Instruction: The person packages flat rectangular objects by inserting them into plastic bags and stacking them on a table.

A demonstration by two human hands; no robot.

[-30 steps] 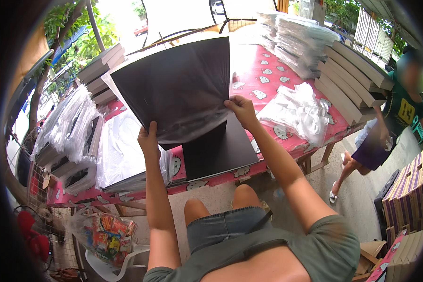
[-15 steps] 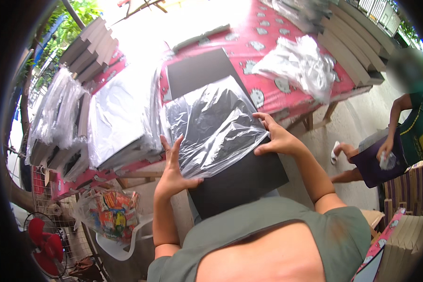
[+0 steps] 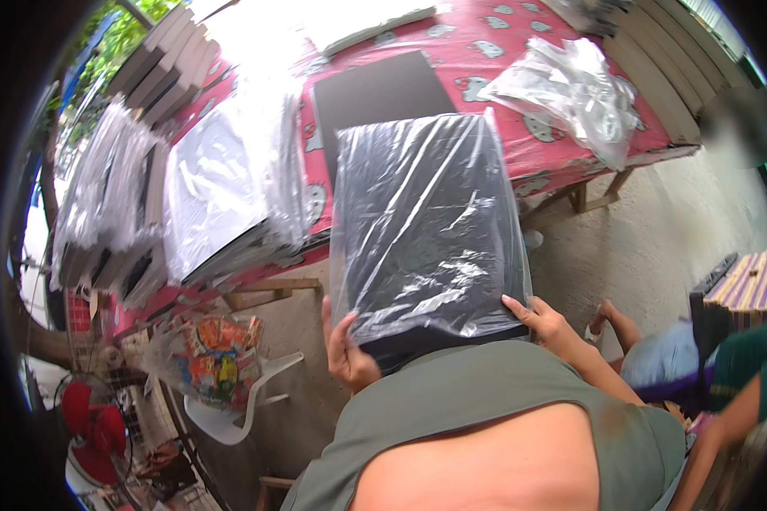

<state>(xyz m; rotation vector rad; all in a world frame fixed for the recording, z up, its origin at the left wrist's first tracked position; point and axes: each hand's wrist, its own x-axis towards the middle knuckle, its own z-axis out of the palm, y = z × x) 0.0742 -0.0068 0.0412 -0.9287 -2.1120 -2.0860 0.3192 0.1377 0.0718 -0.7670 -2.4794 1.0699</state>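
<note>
A flat black board (image 3: pixel 426 221) lies mostly inside a clear plastic bag, tilted between my body and the table. Only a strip of bare black shows at its near end, against my shirt. My left hand (image 3: pixel 349 356) is closed on the bagged board's near left corner. At the near right edge my right hand (image 3: pixel 550 325) grips it, fingers on top of the plastic. Beyond its far end, another dark board (image 3: pixel 379 85) rests uncovered on the table, partly hidden by the bagged one.
The table has a pink patterned cover (image 3: pixel 477 64). On it are loose clear bags (image 3: pixel 571 98), a stack of bagged boards (image 3: pixel 217 183) and more bagged boards (image 3: pixel 111 196). Below left stand a white chair (image 3: pixel 239 417) and a red fan (image 3: pixel 98 430). A person (image 3: pixel 750 362) is at right.
The plastic bag has come down over the board, covering nearly all of it. Both hands have moved nearer my body. The person at right has moved closer and lower.
</note>
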